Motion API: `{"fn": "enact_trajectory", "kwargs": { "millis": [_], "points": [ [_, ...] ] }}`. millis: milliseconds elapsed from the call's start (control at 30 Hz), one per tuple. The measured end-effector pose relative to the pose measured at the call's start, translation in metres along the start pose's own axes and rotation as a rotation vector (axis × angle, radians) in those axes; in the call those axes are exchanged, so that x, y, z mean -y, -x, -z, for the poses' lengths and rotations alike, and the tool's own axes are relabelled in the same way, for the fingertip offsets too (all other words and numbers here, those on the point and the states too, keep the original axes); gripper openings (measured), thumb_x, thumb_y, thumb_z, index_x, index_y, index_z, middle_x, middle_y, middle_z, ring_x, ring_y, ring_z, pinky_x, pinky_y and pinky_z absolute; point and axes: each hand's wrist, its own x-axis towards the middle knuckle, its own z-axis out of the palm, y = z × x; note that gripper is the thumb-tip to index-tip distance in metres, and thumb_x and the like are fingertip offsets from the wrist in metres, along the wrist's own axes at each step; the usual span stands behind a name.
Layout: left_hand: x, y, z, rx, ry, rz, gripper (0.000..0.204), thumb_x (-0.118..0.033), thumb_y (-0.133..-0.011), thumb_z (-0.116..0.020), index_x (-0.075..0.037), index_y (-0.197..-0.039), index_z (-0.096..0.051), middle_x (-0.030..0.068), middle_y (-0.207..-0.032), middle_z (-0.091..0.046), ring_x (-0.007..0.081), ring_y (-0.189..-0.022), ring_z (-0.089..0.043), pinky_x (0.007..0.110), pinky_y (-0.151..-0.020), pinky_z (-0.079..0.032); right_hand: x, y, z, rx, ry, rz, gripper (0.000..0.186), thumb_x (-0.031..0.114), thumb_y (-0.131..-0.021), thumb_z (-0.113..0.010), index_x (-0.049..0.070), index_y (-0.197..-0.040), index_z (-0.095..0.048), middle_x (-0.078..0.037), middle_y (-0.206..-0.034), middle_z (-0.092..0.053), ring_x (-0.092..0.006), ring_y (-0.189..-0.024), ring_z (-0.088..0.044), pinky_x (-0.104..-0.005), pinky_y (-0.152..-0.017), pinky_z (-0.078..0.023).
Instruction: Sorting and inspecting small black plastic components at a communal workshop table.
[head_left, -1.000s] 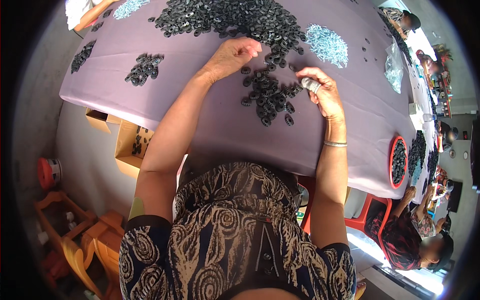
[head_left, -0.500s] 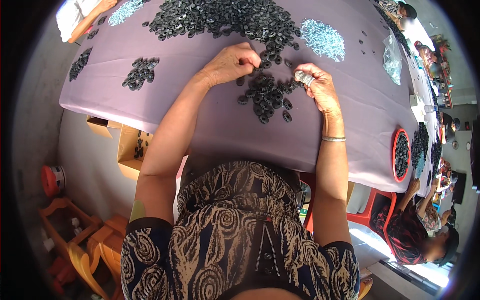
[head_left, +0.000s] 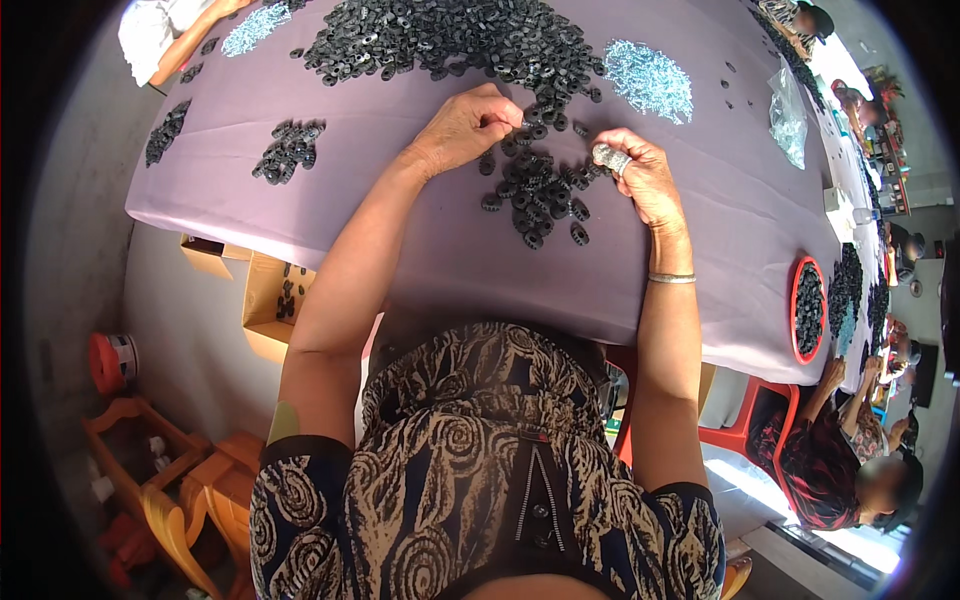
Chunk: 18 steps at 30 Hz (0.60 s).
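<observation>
My left hand (head_left: pixel 462 128), pinched narrow, and right hand (head_left: pixel 650 182), curled, what either holds I cannot tell; between them, black parts (head_left: pixel 537 195); beyond the right, pale-blue pieces (head_left: pixel 648 80).

– What is seen of the walls?
– A plain grey wall (head_left: pixel 75 200) is seen on the left; at the far right, a second greyish wall (head_left: pixel 925 160) is partly shown.
– And how is the room furnished?
– The surface (head_left: pixel 740 200) is draped in purple cloth (head_left: pixel 480 275). Orange-brown wooden furniture (head_left: pixel 215 485) is placed at the lower left, and a red plastic chair (head_left: pixel 735 438) is set near the surface's edge.
– How is the floor lit?
– At the lower right, the floor (head_left: pixel 740 487) is streaked with strong, whitish light.
</observation>
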Motion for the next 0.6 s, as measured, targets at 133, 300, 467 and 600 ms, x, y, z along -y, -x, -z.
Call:
{"fn": "enact_trajectory", "kwargs": {
  "millis": [133, 300, 467, 600],
  "points": [
    [-0.0025, 0.0011, 0.0005, 0.016, -0.006, 0.019, 0.018, 0.005, -0.084, -0.055, -0.008, -0.09, -0.066, -0.0037, -0.087, -0.049, 0.0064, -0.073, -0.047, 0.021, -0.067, -0.041, -0.0011, -0.0007, 0.0005, 0.012, -0.001, 0.006, 0.011, 0.013, -0.085, -0.067, 0.011, -0.096, -0.067, 0.007, -0.074, -0.06, 0.0032, -0.051, -0.037, -0.0137, -0.042, -0.025],
    [0.0021, 0.0014, 0.0003, 0.014, -0.037, -0.011, 0.023, 0.006, -0.084, -0.053, -0.009, -0.097, -0.066, -0.0041, -0.087, -0.047, 0.006, -0.073, -0.046, 0.021, -0.067, -0.04, -0.0009, 0.0006, -0.0002, 0.019, -0.017, 0.005, 0.012, 0.012, -0.085, -0.067, 0.01, -0.096, -0.067, 0.007, -0.075, -0.06, 0.0034, -0.051, -0.037, -0.0137, -0.042, -0.025],
    [0.003, 0.0025, -0.0005, 0.014, -0.045, 0.0, 0.027, 0.007, -0.084, -0.053, -0.009, -0.102, -0.065, -0.0049, -0.085, -0.042, 0.0058, -0.071, -0.043, 0.02, -0.067, -0.039, -0.0036, -0.0005, 0.0021, 0.045, -0.053, -0.002, 0.012, 0.012, -0.084, -0.067, 0.009, -0.096, -0.066, 0.006, -0.076, -0.061, 0.0033, -0.051, -0.037, -0.0135, -0.041, -0.026],
    [0.0049, 0.0002, -0.0001, -0.008, -0.04, -0.033, 0.025, 0.003, -0.078, -0.054, -0.011, -0.094, -0.066, -0.001, -0.084, -0.051, 0.0111, -0.071, -0.051, 0.025, -0.068, -0.045, -0.0009, -0.0021, 0.0019, 0.017, -0.012, 0.018, 0.01, 0.012, -0.083, -0.068, 0.01, -0.093, -0.067, 0.007, -0.075, -0.061, 0.0035, -0.05, -0.038, -0.0134, -0.041, -0.026]
  ]
}}
